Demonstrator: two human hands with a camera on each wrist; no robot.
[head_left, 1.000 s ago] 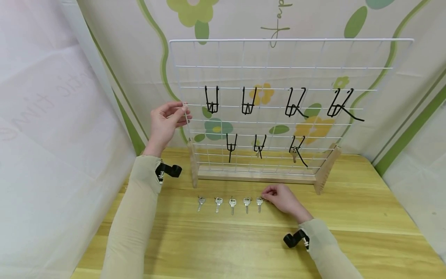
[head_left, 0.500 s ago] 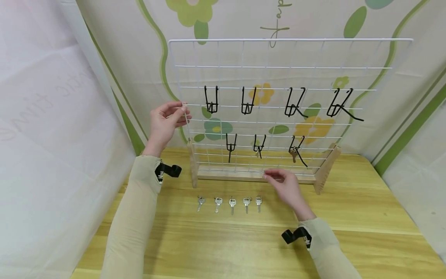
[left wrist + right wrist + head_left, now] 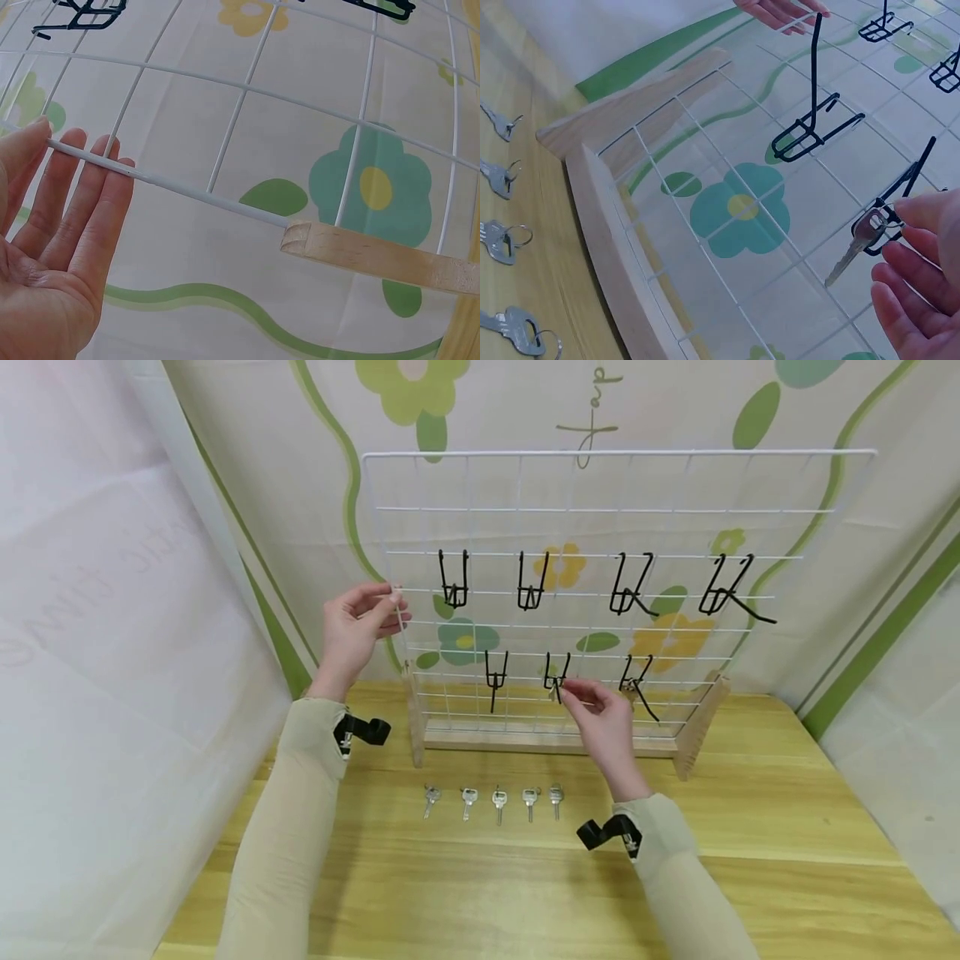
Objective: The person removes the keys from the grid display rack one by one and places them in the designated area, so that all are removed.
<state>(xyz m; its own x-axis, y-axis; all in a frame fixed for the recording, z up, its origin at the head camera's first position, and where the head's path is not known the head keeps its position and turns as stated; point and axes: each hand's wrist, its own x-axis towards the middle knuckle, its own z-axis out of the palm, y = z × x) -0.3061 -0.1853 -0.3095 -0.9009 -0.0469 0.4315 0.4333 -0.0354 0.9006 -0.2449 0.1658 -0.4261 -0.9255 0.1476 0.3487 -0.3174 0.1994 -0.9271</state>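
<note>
My left hand (image 3: pixel 351 628) holds the left edge of a white wire grid rack (image 3: pixel 480 510), thumb in front and fingers behind, as the left wrist view shows. At the lower middle black hook (image 3: pixel 921 166), the thumb and fingers of my right hand (image 3: pixel 602 718) pinch the small ring of a key (image 3: pixel 861 238). That key hangs with its blade slanting down, close against the hook. To its right another key (image 3: pixel 632 694) hangs on the lower right hook, partly behind my right hand. Several silver keys (image 3: pixel 499 798) with rings lie in a row on the table.
The rack stands in a wooden base (image 3: pixel 540 743) on a wood-grain table (image 3: pixel 480 893). Several black hooks (image 3: pixel 529 589) stick out from its upper row, and a lower left hook (image 3: pixel 494 679) bears no key. A floral cloth (image 3: pixel 285 468) hangs behind.
My right hand has left the rightmost key of the row on the table and risen to the key at the lower middle hook. My left hand stays on the rack's edge.
</note>
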